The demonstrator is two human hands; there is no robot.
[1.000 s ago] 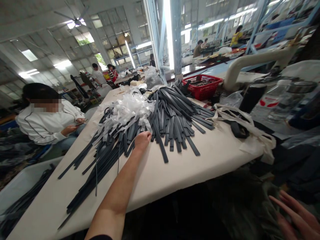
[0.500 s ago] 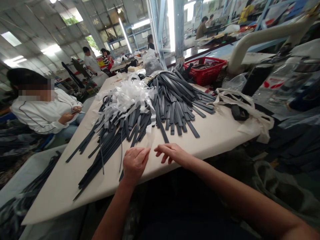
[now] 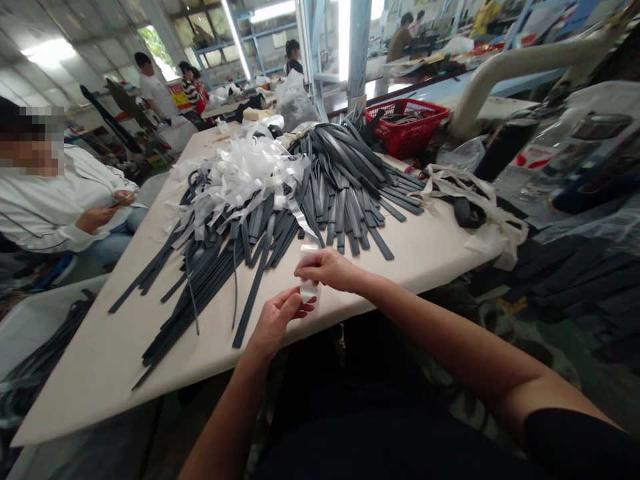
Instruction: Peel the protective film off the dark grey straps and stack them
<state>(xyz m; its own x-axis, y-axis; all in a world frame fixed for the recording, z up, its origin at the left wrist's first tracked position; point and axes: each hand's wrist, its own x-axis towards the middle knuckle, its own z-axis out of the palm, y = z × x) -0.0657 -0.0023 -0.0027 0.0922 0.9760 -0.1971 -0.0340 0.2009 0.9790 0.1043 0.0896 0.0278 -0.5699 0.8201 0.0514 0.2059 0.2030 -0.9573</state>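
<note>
Over the table's near edge, my right hand (image 3: 334, 270) pinches a strip of translucent white film (image 3: 309, 291). The fingers of my left hand (image 3: 278, 317) are closed at the film's lower end, below and to the left of the right hand. Just beyond lies a tangled heap of the same white film (image 3: 250, 170), with one ribbon of it trailing toward my right hand. Dark grey flat strips (image 3: 345, 213) spread in a fan behind my hands, and a longer bundle of them (image 3: 195, 313) points toward me on the left.
A red plastic basket (image 3: 407, 130) stands at the back of the cream table (image 3: 90, 373). On the right lie pale cloth scraps (image 3: 505, 230), near clear bottles. A person (image 3: 65, 193) in a white top sits at the left, hands on a small object.
My right hand has moved left and taken hold of the film strip, and the film now shows between both hands. The view has shifted slightly, moving the seated person toward the left edge.
</note>
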